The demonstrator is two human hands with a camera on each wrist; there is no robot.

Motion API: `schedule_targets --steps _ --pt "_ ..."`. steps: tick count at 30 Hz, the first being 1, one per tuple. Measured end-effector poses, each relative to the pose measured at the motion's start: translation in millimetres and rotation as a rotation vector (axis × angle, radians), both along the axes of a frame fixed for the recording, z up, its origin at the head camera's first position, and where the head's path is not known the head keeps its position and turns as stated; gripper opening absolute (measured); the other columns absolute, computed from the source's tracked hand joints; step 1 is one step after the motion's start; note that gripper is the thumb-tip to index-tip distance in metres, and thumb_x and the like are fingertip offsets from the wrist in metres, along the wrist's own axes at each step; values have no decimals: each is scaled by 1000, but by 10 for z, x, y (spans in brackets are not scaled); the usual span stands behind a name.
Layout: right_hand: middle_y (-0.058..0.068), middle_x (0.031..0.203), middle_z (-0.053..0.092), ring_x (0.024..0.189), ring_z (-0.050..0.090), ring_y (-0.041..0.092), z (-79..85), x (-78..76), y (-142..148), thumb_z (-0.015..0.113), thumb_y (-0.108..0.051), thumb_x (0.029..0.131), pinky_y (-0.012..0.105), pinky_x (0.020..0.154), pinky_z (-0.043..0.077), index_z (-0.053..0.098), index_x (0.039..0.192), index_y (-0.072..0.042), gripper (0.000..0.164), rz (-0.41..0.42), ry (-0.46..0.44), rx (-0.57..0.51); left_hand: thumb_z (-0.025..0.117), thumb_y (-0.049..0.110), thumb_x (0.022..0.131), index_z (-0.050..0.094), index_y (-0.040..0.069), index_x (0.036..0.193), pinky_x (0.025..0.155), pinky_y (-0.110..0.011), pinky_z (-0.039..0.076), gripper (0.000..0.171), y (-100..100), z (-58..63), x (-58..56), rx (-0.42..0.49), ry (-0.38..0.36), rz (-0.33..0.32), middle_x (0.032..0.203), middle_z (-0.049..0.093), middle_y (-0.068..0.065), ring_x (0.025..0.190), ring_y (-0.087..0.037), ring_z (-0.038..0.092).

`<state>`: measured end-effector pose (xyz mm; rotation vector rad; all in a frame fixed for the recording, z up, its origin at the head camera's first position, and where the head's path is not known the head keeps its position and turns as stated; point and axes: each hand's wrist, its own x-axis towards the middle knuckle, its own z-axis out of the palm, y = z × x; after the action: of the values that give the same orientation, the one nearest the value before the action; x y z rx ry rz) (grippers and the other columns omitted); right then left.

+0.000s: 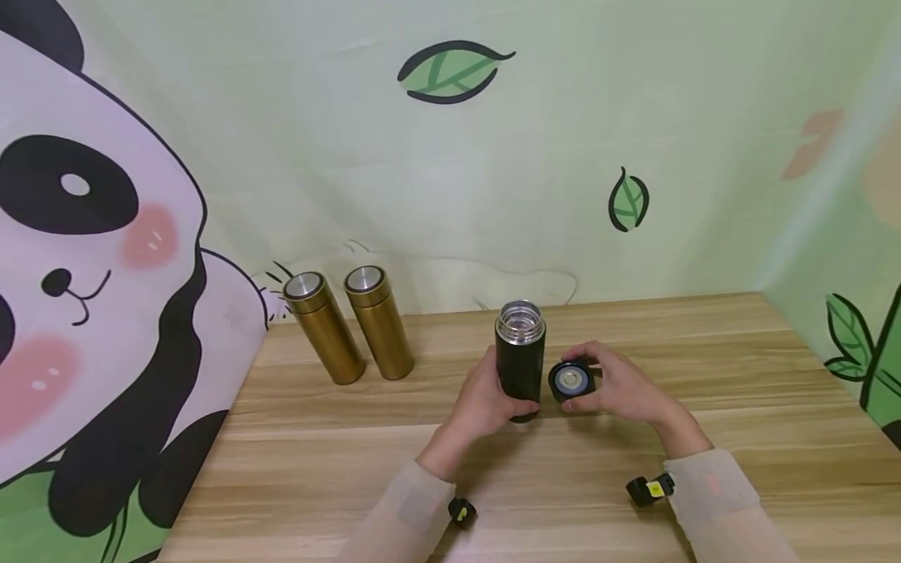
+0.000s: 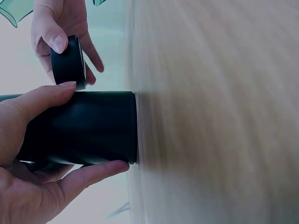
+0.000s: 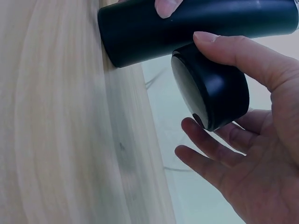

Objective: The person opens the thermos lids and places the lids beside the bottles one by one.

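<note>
Flasks (image 1: 383, 332) left of bottle (image 1: 521, 367), lid (image 1: 572, 380) right

Left hand (image 1: 484, 400) curled in grip, right hand (image 1: 622, 385) pinching; forearms (image 1: 728, 508) angled inward.

From afar, I saw on the left wrist feed the left hand (image 2: 23, 186) grip a black bottle (image 2: 88, 128), its base against the wooden tabletop (image 2: 215, 112). Just beside the bottle, the right hand (image 2: 65, 18) held a black lid (image 2: 67, 64) before a pale backdrop (image 2: 108, 44).
</note>
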<state>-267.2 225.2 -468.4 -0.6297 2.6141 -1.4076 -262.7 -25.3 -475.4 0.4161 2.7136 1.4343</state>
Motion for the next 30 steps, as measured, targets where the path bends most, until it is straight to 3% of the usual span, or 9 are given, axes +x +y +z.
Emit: schedule_targets --steps 16,30 --pt "17 125 64 117 59 33 -82 -20 51 97 -21 71 62 110 41 57 131 0 75 -48 29 -4 96 14 70 45 11 141 106 -47 50 87 48 104 -49 16 27 3 132 65 -12 119 -28 64" --pt "22 132 54 120 57 41 -127 -210 37 93 -17 75 59 106 46 56 135 -1 72 -162 66 7 96 12 68 51 12 139 108 -48 48 84 77 206 -325 9 84 18 131 61 -9 122 -27 60"
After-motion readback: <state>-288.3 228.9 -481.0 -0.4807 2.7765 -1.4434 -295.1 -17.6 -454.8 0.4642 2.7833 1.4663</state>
